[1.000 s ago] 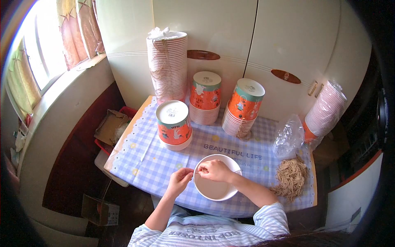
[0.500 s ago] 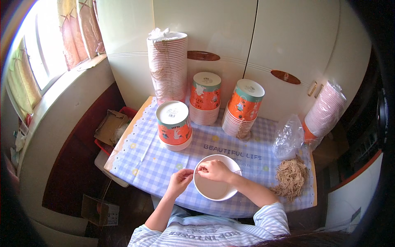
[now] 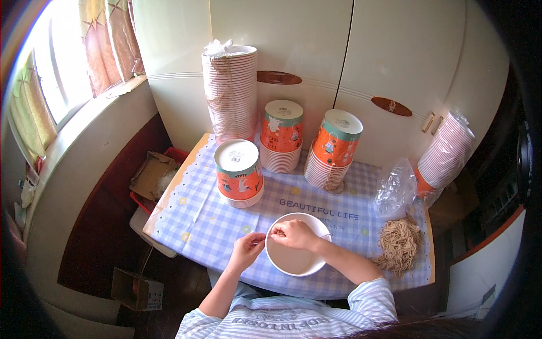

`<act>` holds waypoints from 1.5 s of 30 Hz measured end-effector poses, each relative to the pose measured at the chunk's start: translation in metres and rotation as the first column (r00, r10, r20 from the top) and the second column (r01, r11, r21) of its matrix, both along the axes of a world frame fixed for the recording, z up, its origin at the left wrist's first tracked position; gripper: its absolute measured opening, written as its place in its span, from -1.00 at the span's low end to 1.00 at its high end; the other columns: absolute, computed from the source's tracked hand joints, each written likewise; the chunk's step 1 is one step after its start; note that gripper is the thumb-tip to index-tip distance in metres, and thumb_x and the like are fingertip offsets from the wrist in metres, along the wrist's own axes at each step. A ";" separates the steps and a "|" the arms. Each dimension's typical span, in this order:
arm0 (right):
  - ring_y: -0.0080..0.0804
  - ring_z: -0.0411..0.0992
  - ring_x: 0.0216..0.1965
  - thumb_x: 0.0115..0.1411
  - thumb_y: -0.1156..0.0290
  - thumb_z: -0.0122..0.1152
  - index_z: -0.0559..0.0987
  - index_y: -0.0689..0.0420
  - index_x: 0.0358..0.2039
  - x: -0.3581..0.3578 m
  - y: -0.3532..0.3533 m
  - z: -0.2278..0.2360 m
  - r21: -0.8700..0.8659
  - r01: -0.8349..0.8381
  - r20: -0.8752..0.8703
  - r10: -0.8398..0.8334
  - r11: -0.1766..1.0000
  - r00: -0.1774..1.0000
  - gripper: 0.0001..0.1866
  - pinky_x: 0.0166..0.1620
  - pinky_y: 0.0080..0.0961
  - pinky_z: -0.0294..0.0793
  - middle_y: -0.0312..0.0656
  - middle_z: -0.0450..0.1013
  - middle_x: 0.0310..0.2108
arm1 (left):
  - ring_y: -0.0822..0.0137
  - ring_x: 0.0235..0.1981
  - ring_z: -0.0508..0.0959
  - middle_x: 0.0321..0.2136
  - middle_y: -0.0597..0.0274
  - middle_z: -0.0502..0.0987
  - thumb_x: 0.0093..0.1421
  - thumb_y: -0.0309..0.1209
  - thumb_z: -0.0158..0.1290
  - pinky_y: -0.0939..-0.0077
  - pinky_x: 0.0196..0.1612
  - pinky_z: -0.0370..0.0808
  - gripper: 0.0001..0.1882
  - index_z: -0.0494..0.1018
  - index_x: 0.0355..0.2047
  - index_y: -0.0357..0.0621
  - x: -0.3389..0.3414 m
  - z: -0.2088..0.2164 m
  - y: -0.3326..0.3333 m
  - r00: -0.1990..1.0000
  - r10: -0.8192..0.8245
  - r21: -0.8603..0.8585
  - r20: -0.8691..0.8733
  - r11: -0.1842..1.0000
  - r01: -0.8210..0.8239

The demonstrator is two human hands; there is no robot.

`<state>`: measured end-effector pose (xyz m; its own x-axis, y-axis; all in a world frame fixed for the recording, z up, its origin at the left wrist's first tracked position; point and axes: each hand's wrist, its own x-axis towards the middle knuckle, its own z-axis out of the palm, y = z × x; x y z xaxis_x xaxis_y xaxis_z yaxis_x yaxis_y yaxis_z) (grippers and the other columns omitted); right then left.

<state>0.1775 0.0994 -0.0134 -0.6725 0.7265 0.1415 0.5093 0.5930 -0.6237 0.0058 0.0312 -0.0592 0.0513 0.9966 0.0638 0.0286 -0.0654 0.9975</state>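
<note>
A white-lined paper bucket [image 3: 296, 261] stands mouth up at the table's near edge, below the printed lettering. At its left wall, on the outside, my left hand [image 3: 246, 250] has its fingertips pinched together. My right hand [image 3: 293, 233] reaches over the mouth from the right, its fingers closed against the inner left wall, opposite the left fingertips. Whatever lies between the fingers is too small to make out. A short bit of string [image 3: 327, 235] shows at the bucket's right rim. To the right lies a tangled heap of tan string [image 3: 399, 244].
Upside-down orange paper buckets [image 3: 240, 183] stand stacked across the checked tablecloth [image 3: 197, 226]. Behind them rises a tall wrapped stack of buckets [image 3: 230, 93]. A clear plastic bag [image 3: 394, 189] and another wrapped stack [image 3: 449, 144] are at the right. White cabinet doors [image 3: 282, 28] close off the back.
</note>
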 end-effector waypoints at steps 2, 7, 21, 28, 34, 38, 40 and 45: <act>-0.32 0.45 -0.55 -0.01 0.28 0.09 0.55 0.08 -0.45 0.000 0.000 0.001 0.002 -0.004 0.002 0.004 1.000 1.000 -0.82 -0.42 -0.42 0.41 -0.17 0.47 -0.56 | 0.52 -0.38 0.48 -0.42 0.21 0.51 0.07 -0.55 -0.02 0.65 -0.30 0.45 -0.81 0.42 -0.28 -0.35 0.000 0.000 0.000 1.000 0.004 0.004 -0.008 1.000 -0.004; -0.30 0.46 -0.51 0.00 0.25 0.08 0.55 0.06 -0.43 -0.001 -0.002 0.004 -0.036 -0.004 0.045 0.005 0.999 0.999 -0.81 -0.39 -0.40 0.42 -0.16 0.47 -0.55 | 0.49 -0.44 0.51 -0.47 0.17 0.53 0.05 -0.55 0.00 0.62 -0.35 0.46 -0.83 0.45 -0.30 -0.29 0.001 -0.002 0.001 0.992 0.058 0.047 -0.108 0.998 -0.053; -0.30 0.47 -0.47 -0.03 0.26 0.07 0.56 0.04 -0.39 -0.003 -0.004 0.009 -0.068 -0.031 0.078 0.036 0.997 0.996 -0.78 -0.35 -0.41 0.43 -0.19 0.49 -0.51 | 0.36 -0.59 0.50 -0.55 0.12 0.49 -0.01 -0.51 -0.03 0.56 -0.51 0.43 -0.89 0.44 -0.45 -0.26 -0.007 0.006 0.003 0.920 0.106 0.097 -0.377 0.992 -0.075; -0.31 0.47 -0.48 -0.04 0.25 0.07 0.56 0.01 -0.39 -0.001 -0.004 0.013 -0.078 -0.050 0.119 0.059 0.996 0.991 -0.78 -0.37 -0.42 0.42 -0.20 0.49 -0.52 | 0.35 -0.23 0.40 -0.37 0.14 0.48 0.00 -0.49 -0.13 0.51 -0.12 0.24 -0.92 0.33 -0.59 -0.16 -0.015 0.022 0.008 0.922 -0.042 -0.093 0.386 0.992 0.085; -0.34 0.46 -0.48 -0.02 0.26 0.07 0.56 0.04 -0.40 0.001 -0.002 0.017 -0.081 -0.079 0.110 0.088 0.994 0.990 -0.79 -0.38 -0.45 0.42 -0.19 0.48 -0.52 | 0.44 -0.43 0.40 -0.43 0.16 0.47 0.09 -0.50 -0.16 0.65 -0.33 0.27 -0.93 0.33 -0.48 -0.17 -0.014 0.030 0.012 0.687 -0.206 -0.021 0.696 0.952 0.307; -0.27 0.47 -0.42 -0.02 0.24 0.06 0.56 0.02 -0.43 0.006 0.000 0.022 -0.176 -0.094 0.014 0.098 0.980 0.995 -0.80 -0.33 -0.38 0.42 -0.15 0.48 -0.47 | 0.58 -0.55 0.32 -0.50 0.28 0.43 0.14 -0.43 -0.09 0.78 -0.49 0.21 -0.91 0.34 -0.46 -0.16 -0.009 0.038 0.015 0.747 -0.151 -0.049 0.648 0.970 0.239; -0.37 0.46 -0.48 -0.02 0.31 0.09 0.52 0.10 -0.43 0.008 0.001 0.023 -0.191 -0.129 -0.145 0.101 0.973 0.984 -0.83 -0.38 -0.48 0.41 -0.16 0.48 -0.53 | 0.61 -0.57 0.30 -0.51 0.31 0.42 0.14 -0.42 -0.06 0.81 -0.52 0.20 -0.91 0.35 -0.45 -0.17 -0.009 0.041 0.016 0.780 -0.149 -0.051 0.607 0.973 0.226; -0.68 0.32 -0.55 0.00 0.46 0.08 0.39 0.18 -0.37 0.011 -0.001 0.030 -0.298 -0.073 -0.341 -0.034 0.952 0.940 -0.84 -0.44 -0.67 0.34 -0.34 0.36 -0.61 | 0.65 -0.51 0.36 -0.47 0.35 0.44 0.09 -0.49 0.01 0.84 -0.50 0.23 -0.88 0.41 -0.34 -0.22 -0.006 0.055 0.012 0.849 -0.149 -0.022 0.507 0.983 0.185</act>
<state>0.1888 0.0980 0.0170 -0.6379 0.7576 0.1386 0.2266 0.3566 -0.9064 0.0003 0.0432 -0.0039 0.1962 0.9788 0.0596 -0.4819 0.0433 0.8752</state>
